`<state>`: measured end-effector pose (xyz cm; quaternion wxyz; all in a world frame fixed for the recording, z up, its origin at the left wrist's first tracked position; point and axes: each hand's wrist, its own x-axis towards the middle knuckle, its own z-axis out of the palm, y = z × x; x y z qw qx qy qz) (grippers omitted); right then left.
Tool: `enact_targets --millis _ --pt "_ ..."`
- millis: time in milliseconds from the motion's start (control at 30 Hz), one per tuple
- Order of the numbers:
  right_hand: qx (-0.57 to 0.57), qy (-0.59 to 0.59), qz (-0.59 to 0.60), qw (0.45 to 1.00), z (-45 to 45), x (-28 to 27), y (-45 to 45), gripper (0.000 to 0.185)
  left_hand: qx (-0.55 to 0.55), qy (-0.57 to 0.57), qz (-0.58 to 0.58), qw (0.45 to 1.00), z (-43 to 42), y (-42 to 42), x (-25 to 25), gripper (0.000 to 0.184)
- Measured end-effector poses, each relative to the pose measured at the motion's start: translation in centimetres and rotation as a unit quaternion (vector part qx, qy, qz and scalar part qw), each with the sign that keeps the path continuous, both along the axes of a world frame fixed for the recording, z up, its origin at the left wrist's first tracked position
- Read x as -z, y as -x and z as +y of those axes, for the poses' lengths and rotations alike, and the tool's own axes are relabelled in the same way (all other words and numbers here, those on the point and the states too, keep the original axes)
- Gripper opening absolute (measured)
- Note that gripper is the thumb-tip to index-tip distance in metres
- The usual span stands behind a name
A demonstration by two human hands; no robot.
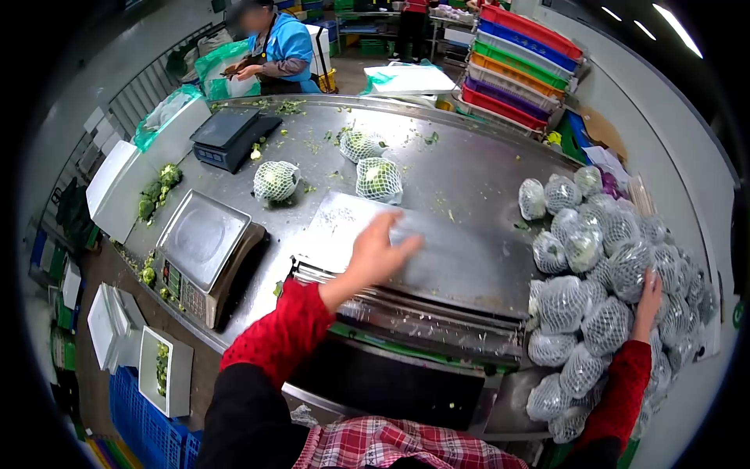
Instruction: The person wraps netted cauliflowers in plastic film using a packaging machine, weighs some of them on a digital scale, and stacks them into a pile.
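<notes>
My left hand [379, 250], slightly blurred, is above the flat metal plate [461, 270] of a wrapping station, fingers apart and holding nothing. My right hand [648, 301] reaches into a large pile of vegetable heads in white foam nets [582, 305] on the right. Its fingers lie stretched along the side of one netted head [630, 268]; the thumb is hidden. Three more netted heads stand beyond the plate: a pale green one [276, 181], another with green showing through [379, 180], and a third behind it [362, 145].
A scale [205, 242] and a dark second scale [226, 141] stand on the left. Broccoli pieces [160, 187] lie beside a white foam box [133, 187]. Stacked coloured crates [516, 70] rise behind. Across the table, a person in blue [285, 47] handles something dark.
</notes>
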<state>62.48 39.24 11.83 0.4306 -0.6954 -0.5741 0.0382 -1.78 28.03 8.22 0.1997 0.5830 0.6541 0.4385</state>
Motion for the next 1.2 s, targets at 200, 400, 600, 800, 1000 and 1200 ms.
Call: enact_targets --millis 200,400,600,800,1000,1200 --pt "0.153 -0.092 -0.452 0.874 0.7 1.2 4.5 0.064 -0.072 0.148 0.225 0.96 17.5 6.6 3.4 0.082" --pt "-0.276 0.14 -0.022 0.951 5.0 2.4 31.2 0.064 -0.144 0.22 0.188 0.946 24.3 8.3 7.4 0.084" --pt "-0.413 0.132 0.012 0.901 16.8 13.5 56.3 0.075 -0.087 0.281 0.085 0.952 25.9 19.5 16.8 0.08" --pt "-0.486 0.228 0.123 0.835 20.3 19.4 64.0 0.065 -0.052 0.326 -0.106 0.938 24.6 15.8 11.6 0.076" --pt "-0.447 0.188 0.114 0.867 17.6 16.4 61.0 0.052 0.017 0.097 -0.015 0.995 22.7 12.6 11.1 0.043" --pt "-0.446 0.155 0.317 0.823 6.7 3.2 53.8 0.036 -0.01 -0.052 0.0 0.999 16.1 6.9 -1.6 0.046"
